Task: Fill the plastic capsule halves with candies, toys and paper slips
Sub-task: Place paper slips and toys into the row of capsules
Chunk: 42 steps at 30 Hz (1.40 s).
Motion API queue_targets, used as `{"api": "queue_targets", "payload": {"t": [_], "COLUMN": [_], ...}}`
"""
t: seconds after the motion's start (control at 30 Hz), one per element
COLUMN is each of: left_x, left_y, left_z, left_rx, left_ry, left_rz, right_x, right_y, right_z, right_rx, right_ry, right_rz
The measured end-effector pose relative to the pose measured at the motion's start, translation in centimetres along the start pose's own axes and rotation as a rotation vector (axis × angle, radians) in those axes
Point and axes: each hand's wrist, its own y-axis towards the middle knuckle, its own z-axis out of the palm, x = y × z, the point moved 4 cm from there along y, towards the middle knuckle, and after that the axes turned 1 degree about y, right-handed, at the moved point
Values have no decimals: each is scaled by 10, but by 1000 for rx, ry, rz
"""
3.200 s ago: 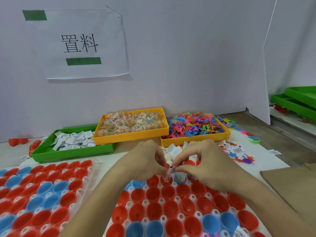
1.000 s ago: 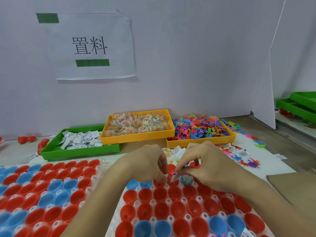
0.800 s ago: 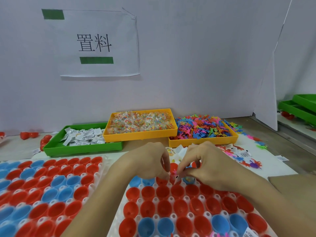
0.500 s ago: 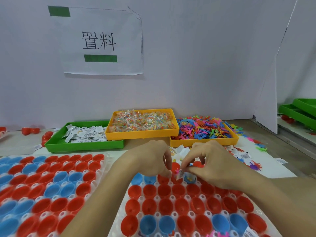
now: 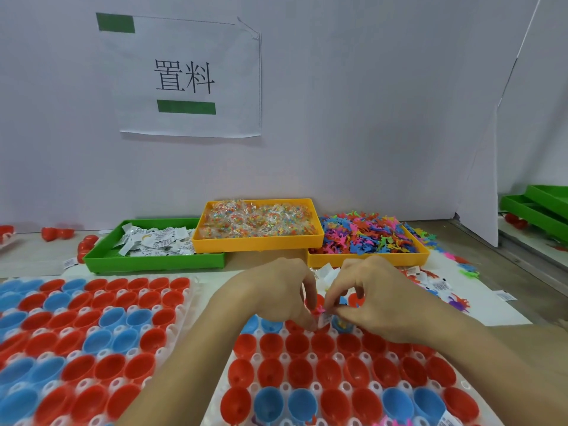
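Two clear racks hold red and blue capsule halves: one in front of me (image 5: 335,373) and one to the left (image 5: 92,327). My left hand (image 5: 276,293) and my right hand (image 5: 378,299) meet over the far row of the front rack. My right hand pinches a white paper slip (image 5: 324,318) beside a small pink toy (image 5: 319,309) above a red half. My left hand's fingers curl down at the same spot; what they hold is hidden. A blue half (image 5: 341,325) under my right hand has something in it.
At the back stand a green tray of paper slips (image 5: 153,259), an orange tray of wrapped candies (image 5: 258,244) and an orange tray of coloured toys (image 5: 368,256). Loose slips and toys (image 5: 436,284) lie on the right. Green trays (image 5: 534,210) are stacked far right.
Both hands stayed together over the far row of the front rack, working the slip and toy. The camera tilted up slightly, so the trays and the wall sign sit lower in view.
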Motion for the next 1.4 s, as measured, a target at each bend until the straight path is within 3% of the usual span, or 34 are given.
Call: {"api": "queue_targets", "payload": {"t": [0.53,0.87,1.4], "left_x": [2,-5,0], "left_y": [-4,3,5], "left_z": [-6,4,5], "left_rx": [-24,-83,-109], "left_ry": [-2,-24,-5], "left_rz": [34,89,72], "right_x": [-1,-1,12], "right_y": [-2,-2,6], "right_z": [2,4,3], "right_rx": [16,90,161], "right_ry": [70,6,-155], "right_rz": [11,70,-23]}}
